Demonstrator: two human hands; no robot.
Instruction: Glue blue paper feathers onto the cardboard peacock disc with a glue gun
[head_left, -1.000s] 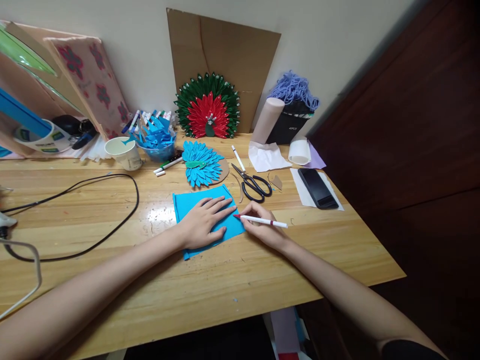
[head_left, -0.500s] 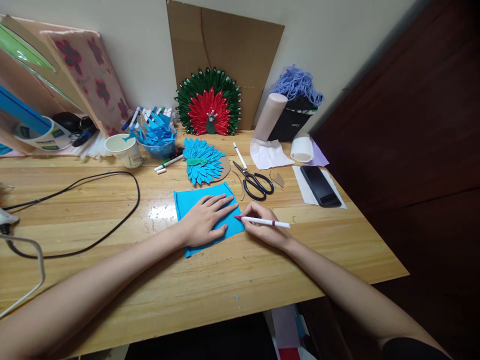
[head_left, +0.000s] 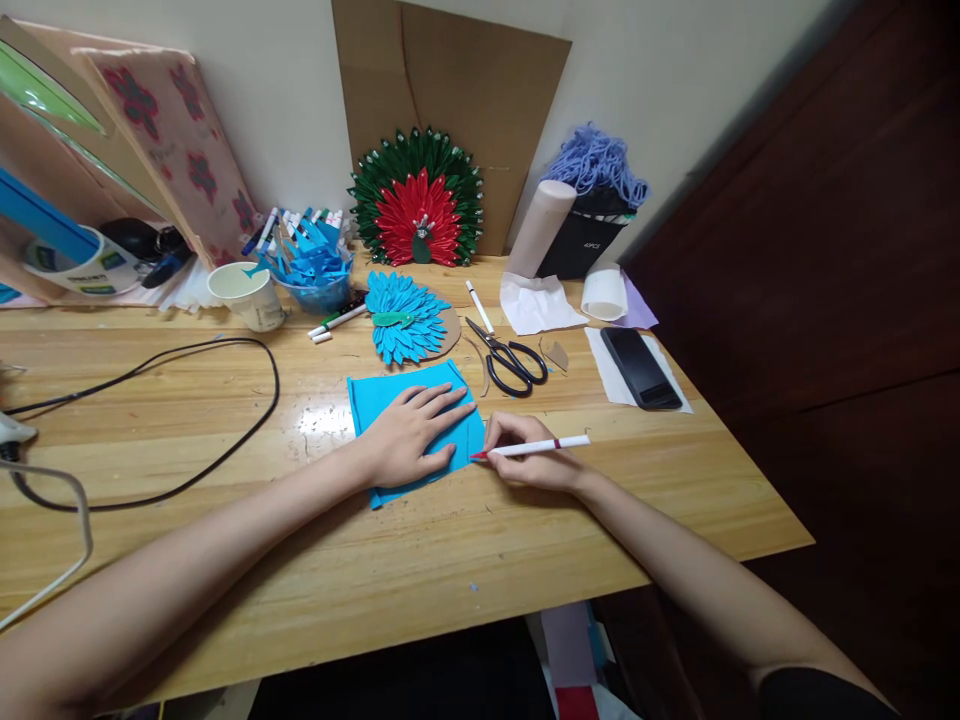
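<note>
A blue sheet, which looks like folded felt or paper, lies on the wooden table. My left hand rests flat on it with the fingers spread. In my right hand is a white marker with a red tip, pinched between thumb and fingers. Its tip touches the sheet near the lower right edge, by a faint drawn line. Just beyond the sheet lies a cardboard piece covered in blue petals with a green strip on it.
Black-handled scissors and a capped marker lie behind my right hand. A phone is at the right. At the back stand a red and green peacock craft, a bowl of blue pieces and a paper cup. A black cable loops at left.
My right hand has moved the marker tip down along the sheet's right side, towards the near edge. A faint line now shows there. My left hand stays in place.
</note>
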